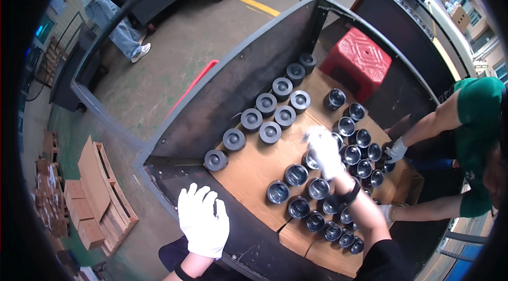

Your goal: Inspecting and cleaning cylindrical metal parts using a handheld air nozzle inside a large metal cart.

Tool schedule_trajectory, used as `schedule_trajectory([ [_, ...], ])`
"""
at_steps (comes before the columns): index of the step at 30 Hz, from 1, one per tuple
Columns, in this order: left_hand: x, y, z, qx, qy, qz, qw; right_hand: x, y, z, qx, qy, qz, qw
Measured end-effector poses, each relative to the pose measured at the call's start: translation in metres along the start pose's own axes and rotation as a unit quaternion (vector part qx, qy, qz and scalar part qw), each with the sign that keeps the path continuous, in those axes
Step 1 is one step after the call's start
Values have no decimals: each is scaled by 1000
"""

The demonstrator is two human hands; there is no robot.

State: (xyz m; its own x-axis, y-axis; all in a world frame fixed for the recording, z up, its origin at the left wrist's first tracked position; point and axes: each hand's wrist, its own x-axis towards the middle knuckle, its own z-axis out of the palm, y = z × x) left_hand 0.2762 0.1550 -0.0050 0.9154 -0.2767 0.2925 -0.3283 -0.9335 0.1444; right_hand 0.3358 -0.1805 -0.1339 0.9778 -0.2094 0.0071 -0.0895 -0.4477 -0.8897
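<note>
My left hand (203, 222), in a white glove, hovers at the near left rim of a dark metal bin (248, 83); its fingers are apart and hold nothing. My right hand (325, 153), also white-gloved, reaches over the middle of the bin. It is smeared by motion, so whether its fingers hold anything is hidden. Under and around it stand several dark pistons with hollow ends up, among them one piston (296, 174) and another piston (278, 192). Along the left wall, several matte grey pistons stand with dished crowns up, such as this crown-up piston (270, 133).
Brown cardboard (248, 191) lines the bin floor. A red plastic stool (365, 59) stands in the far corner. From the right, a co-worker in a green shirt (479, 117) reaches in with gloved hands (396, 150). Outside are a wooden pallet (114, 212) and another person (114, 16).
</note>
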Motion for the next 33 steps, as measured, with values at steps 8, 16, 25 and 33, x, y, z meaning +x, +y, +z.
schedule_trajectory([
  [8, -9, -8, 14, 30, 19, 17, 999, -195, -53, 5, -80, -195, -19, 977],
  [16, -10, -19, 28, 109, -58, 29, 992, -330, -93, -162, 27, -233, 416, 879],
  [25, -13, -30, 41, 166, -99, 26, 981, -454, 77, -317, -221, 63, 383, 894],
  [33, -8, -32, 35, 135, -98, 25, 986, -383, 208, -363, 86, 360, 355, 858],
])
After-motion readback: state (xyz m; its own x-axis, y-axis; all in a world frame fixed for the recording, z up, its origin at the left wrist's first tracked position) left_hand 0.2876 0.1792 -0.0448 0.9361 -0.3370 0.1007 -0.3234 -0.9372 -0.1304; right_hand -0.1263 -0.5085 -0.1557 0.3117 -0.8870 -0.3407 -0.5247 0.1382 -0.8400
